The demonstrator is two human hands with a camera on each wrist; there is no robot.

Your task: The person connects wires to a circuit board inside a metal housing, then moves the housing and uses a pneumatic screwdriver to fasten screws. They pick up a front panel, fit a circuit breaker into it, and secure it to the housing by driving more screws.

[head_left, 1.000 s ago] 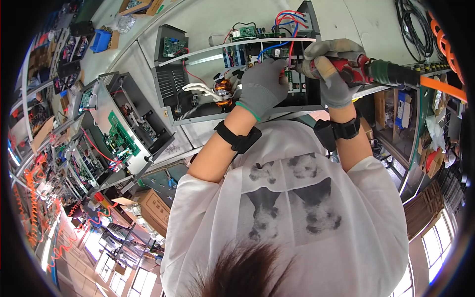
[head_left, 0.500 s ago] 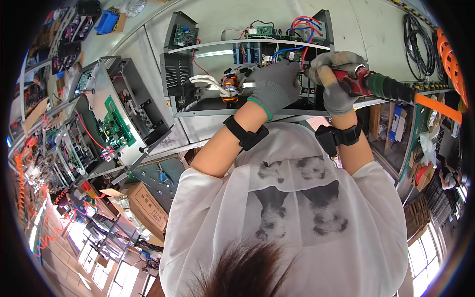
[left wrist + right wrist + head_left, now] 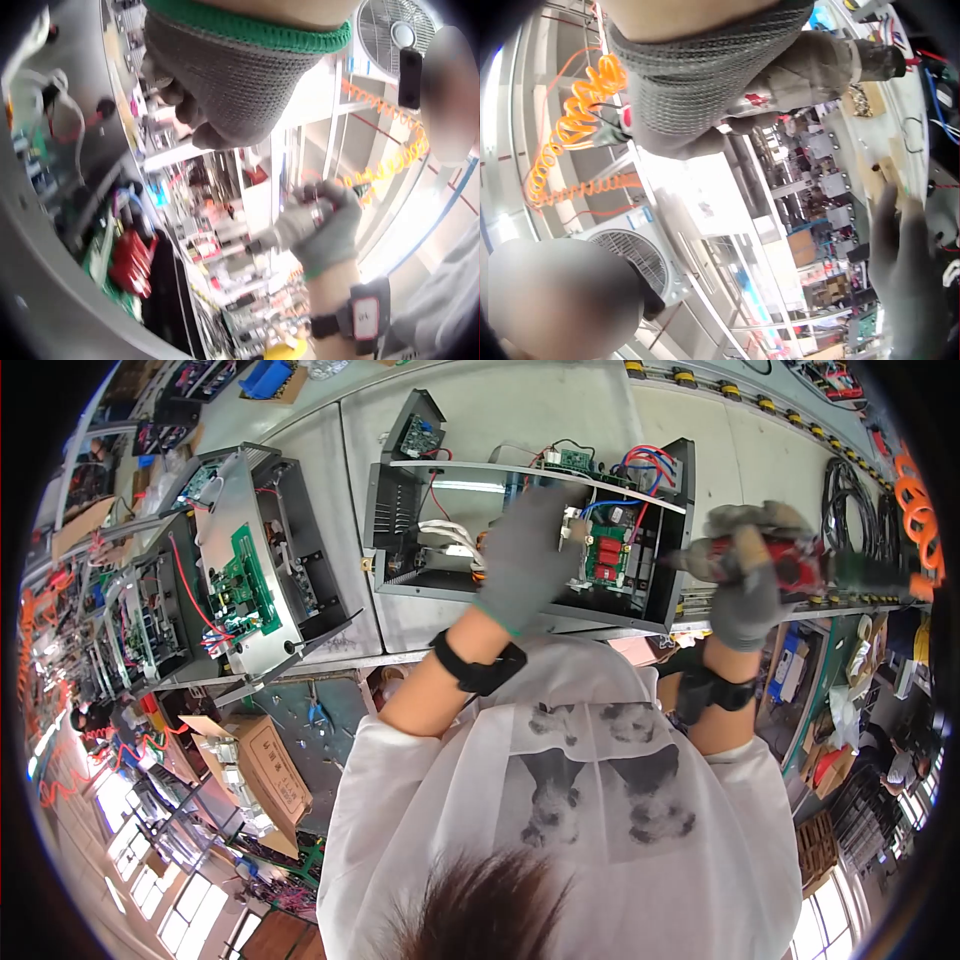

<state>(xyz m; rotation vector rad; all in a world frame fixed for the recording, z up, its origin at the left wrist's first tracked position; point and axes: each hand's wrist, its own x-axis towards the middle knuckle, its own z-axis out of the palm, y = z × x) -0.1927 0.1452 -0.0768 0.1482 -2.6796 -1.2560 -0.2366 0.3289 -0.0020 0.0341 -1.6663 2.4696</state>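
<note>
My gloved left hand [image 3: 528, 560] hovers, blurred, over a dark metal chassis [image 3: 425, 588] and holds nothing visible. Its fingers look partly extended in the right wrist view [image 3: 909, 281], loosely bent in the left wrist view [image 3: 229, 79]. To the right of the chassis, my gloved right hand [image 3: 748, 595] grips a red and grey power tool [image 3: 795, 565], whose nose points left. That tool [image 3: 802, 79] lies along the palm in the right wrist view. Inside the chassis are red components [image 3: 607, 558] on a green board, white wires and blue and red cables [image 3: 650, 460].
Another opened chassis [image 3: 270, 550] with a green board stands on the left. A black cable coil [image 3: 845, 510] lies at the right, near an orange coiled hose [image 3: 912, 490]. Below the bench are a cardboard box [image 3: 268, 770] and blue-handled pliers [image 3: 318, 712].
My right hand has drawn the tool away from the chassis to the right. My left hand has moved left off the red components, uncovering them. The head view has shifted.
</note>
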